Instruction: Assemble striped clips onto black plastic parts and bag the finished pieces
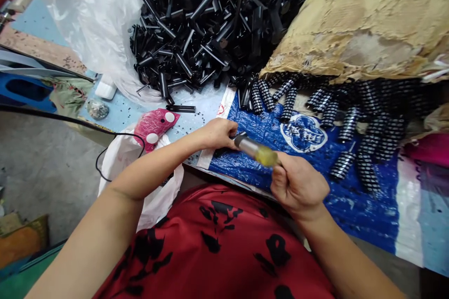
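Yellow-and-silver, the blurred, dark-tipped cylinder (249,146) juts from the right hand (300,182), gripping its yellow end, toward the left hand (219,133), whose hold is unclear, and might slip if pinched only there.

tool (258,151) seemingly above sheet (354,205)

Held piece (249,146), mid-frame, looked smooth, shiny; black tubes (205,2), top centre, were smooth glossy plastic; sack (372,14), upper right, looked rough, matt, flaking.
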Motion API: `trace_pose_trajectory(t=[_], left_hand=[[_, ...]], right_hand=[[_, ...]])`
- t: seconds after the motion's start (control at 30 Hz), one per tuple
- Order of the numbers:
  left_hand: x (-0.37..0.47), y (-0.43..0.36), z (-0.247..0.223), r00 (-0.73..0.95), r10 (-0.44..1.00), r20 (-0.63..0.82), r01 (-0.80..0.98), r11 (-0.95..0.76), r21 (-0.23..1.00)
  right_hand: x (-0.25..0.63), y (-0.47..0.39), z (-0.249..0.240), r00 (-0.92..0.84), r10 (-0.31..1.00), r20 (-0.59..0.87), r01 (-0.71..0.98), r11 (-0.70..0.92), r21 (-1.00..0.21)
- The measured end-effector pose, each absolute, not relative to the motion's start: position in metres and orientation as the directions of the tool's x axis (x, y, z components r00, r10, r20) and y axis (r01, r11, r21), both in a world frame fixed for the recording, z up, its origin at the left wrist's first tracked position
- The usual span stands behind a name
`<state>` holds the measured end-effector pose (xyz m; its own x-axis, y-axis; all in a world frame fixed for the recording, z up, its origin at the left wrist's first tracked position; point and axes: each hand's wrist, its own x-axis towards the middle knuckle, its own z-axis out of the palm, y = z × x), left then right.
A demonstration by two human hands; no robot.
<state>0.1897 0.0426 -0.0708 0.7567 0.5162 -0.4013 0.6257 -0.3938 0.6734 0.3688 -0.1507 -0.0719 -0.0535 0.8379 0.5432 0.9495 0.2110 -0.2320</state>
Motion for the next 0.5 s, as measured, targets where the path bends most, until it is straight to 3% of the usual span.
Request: trace_pose_trajectory(t=[0.13,0.3,0.43,0.5], left_hand=[[0.191,0.043,-0.072,0.769,0.500,-0.399,0.616,-0.411,0.672],[0.193,0.043,-0.068,0.769,0.502,-0.395,0.622,-0.451,0.639],[0.197,0.040,-0.066,0.755,0.535,-0.380,0.638,-0.462,0.616],[0.196,0.037,-0.066,0.747,0.561,-0.358,0.645,-0.481,0.593]], right_hand=[[0.374,-0.144,-0.078,-0.006,0.925,0.379,0.978,0.084,-0.191],[0.365,-0.148,-0.067,-0.122,0.833,0.539,0.907,0.314,-0.280],[0.351,-0.151,-0.077,-0.285,0.885,0.369,0.904,0.376,-0.205],[0.352,-0.152,-0.084,-0.308,0.897,0.316,0.894,0.387,-0.225]])
